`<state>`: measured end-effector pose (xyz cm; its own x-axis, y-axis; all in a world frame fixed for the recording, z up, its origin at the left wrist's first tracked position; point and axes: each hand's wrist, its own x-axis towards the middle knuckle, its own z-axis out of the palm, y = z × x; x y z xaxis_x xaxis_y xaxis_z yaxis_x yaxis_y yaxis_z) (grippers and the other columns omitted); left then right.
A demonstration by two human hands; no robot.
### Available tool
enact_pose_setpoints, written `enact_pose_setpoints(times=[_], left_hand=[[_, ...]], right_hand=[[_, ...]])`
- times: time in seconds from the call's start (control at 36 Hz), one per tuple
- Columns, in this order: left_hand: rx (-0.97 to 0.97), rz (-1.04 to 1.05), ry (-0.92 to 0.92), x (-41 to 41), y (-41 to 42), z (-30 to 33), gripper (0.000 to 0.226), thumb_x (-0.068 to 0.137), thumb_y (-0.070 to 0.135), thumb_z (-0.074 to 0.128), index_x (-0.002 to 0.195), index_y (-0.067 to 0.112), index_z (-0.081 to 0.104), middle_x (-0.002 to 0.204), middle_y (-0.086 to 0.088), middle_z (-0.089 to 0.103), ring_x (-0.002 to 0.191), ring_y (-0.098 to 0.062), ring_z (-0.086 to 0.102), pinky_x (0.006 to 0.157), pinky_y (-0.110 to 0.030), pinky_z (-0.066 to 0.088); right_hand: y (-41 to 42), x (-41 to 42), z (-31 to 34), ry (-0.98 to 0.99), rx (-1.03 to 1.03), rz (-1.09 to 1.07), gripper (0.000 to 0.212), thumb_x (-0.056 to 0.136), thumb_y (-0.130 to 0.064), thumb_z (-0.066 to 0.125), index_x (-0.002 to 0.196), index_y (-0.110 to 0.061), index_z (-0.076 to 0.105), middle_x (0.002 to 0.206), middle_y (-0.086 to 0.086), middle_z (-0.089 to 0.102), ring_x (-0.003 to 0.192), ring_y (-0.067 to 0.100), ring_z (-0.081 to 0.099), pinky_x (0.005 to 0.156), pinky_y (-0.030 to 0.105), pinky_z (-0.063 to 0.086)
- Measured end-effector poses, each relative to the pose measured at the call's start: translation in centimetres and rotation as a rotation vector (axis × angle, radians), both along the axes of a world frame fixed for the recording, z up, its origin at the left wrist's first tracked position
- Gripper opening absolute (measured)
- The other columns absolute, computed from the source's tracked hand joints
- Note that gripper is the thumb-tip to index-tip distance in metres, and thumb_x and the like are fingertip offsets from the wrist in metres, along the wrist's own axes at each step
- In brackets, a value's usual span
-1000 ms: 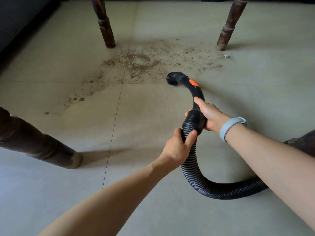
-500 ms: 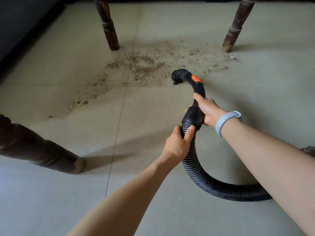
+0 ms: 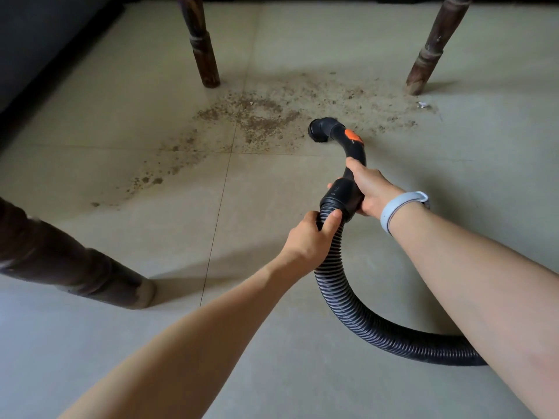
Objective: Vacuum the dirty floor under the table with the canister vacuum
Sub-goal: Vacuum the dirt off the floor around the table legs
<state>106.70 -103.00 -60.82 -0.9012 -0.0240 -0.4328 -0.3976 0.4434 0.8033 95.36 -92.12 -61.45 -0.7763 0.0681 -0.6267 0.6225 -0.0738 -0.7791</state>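
Note:
A black ribbed vacuum hose (image 3: 341, 291) curves from the lower right up to a curved black handle with an orange button (image 3: 353, 136). Its open nozzle end (image 3: 321, 130) sits low at the near edge of a brown dirt patch (image 3: 260, 119) spread across the pale tiled floor between the far table legs. My left hand (image 3: 311, 240) grips the ribbed hose just below the collar. My right hand (image 3: 370, 189), with a grey wristband, grips the handle above the collar. The canister itself is out of view.
Two dark turned table legs stand at the back, one on the left (image 3: 201, 43) and one on the right (image 3: 432, 46). A third thick leg (image 3: 75, 264) stands near left. A dark wall base (image 3: 45, 40) runs along the left. A small white scrap (image 3: 422, 104) lies by the right leg.
Both hands have pushed the hose forward, bringing the nozzle up to the edge of the dirt patch. The grips are unchanged.

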Motion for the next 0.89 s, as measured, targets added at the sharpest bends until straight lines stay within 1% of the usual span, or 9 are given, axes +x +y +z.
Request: enact_pose_setpoints(times=[0.08,0.17,0.22,0.39,0.56,0.69,0.78,0.83,0.89], left_hand=[[-0.031,-0.014,-0.006,0.4,-0.2,0.0,0.043,0.098,0.051,0.038,0.108,0.011,0.051,0.094,-0.003,0.056,0.086,-0.022,0.051,0.071,-0.027,0.035],[-0.033,-0.01,-0.003,1.1,-0.4,-0.1,0.04,0.098,0.051,0.038,0.103,0.013,0.049,0.093,-0.003,0.056,0.084,-0.022,0.051,0.07,-0.027,0.034],[-0.017,0.001,0.006,1.4,-0.4,-0.3,0.042,0.098,0.051,0.038,0.106,0.012,0.051,0.094,-0.004,0.057,0.085,-0.022,0.052,0.07,-0.027,0.035],[0.012,0.018,0.019,2.3,-0.5,-0.3,0.04,0.097,0.051,0.04,0.103,0.013,0.05,0.092,-0.003,0.057,0.085,-0.022,0.052,0.07,-0.027,0.035],[0.032,0.032,0.012,3.5,-1.0,-0.2,0.037,0.097,0.051,0.041,0.099,0.014,0.047,0.091,-0.002,0.056,0.082,-0.021,0.052,0.068,-0.026,0.034],[0.05,0.035,0.014,4.6,-1.0,-0.4,0.04,0.096,0.052,0.042,0.102,0.013,0.049,0.09,-0.001,0.057,0.081,-0.019,0.053,0.065,-0.026,0.036],[0.038,0.021,0.022,5.3,-1.1,-0.5,0.038,0.096,0.052,0.043,0.097,0.014,0.046,0.085,0.0,0.055,0.075,-0.018,0.05,0.056,-0.024,0.034],[0.039,0.014,0.024,5.8,-1.3,-0.7,0.037,0.096,0.052,0.042,0.096,0.015,0.045,0.083,0.0,0.055,0.076,-0.019,0.05,0.06,-0.027,0.033],[0.048,0.007,0.018,6.2,-1.5,-0.7,0.037,0.096,0.051,0.042,0.096,0.014,0.045,0.082,0.001,0.054,0.077,-0.019,0.05,0.063,-0.027,0.033]], right_hand=[[-0.3,0.6,0.0,-0.011,-0.033,0.003,0.033,0.099,-0.034,0.05,0.118,-0.011,0.036,0.087,0.013,0.062,0.069,0.024,0.067,0.066,0.042,0.055],[-0.5,1.2,0.2,-0.018,-0.04,0.015,0.035,0.099,-0.034,0.05,0.122,-0.01,0.037,0.083,0.012,0.061,0.07,0.024,0.067,0.067,0.042,0.055],[-0.6,1.4,0.3,-0.026,-0.028,0.026,0.036,0.099,-0.034,0.049,0.123,-0.01,0.038,0.083,0.013,0.061,0.068,0.023,0.067,0.063,0.039,0.055],[-0.8,2.3,0.9,-0.044,0.005,0.058,0.036,0.099,-0.035,0.049,0.123,-0.009,0.039,0.091,0.016,0.063,0.067,0.023,0.066,0.054,0.034,0.053],[-1.2,3.3,1.0,-0.046,-0.001,0.085,0.047,0.098,-0.036,0.05,0.132,-0.006,0.038,0.091,0.015,0.062,0.064,0.022,0.067,0.053,0.032,0.054],[-1.2,4.2,0.7,-0.036,-0.018,0.082,0.039,0.099,-0.034,0.049,0.122,-0.004,0.041,0.087,0.013,0.059,0.059,0.02,0.066,0.048,0.028,0.054],[-1.3,5.0,0.5,-0.035,-0.02,0.072,0.031,0.099,-0.033,0.048,0.109,-0.004,0.044,0.079,0.011,0.057,0.062,0.022,0.064,0.054,0.031,0.053],[-1.5,5.4,0.4,-0.037,-0.028,0.066,0.027,0.1,-0.032,0.048,0.095,-0.006,0.046,0.076,0.01,0.056,0.063,0.022,0.063,0.058,0.034,0.052],[-1.6,5.8,0.2,-0.035,-0.029,0.06,0.027,0.099,-0.032,0.049,0.09,-0.007,0.046,0.074,0.008,0.055,0.061,0.022,0.064,0.056,0.032,0.053]])
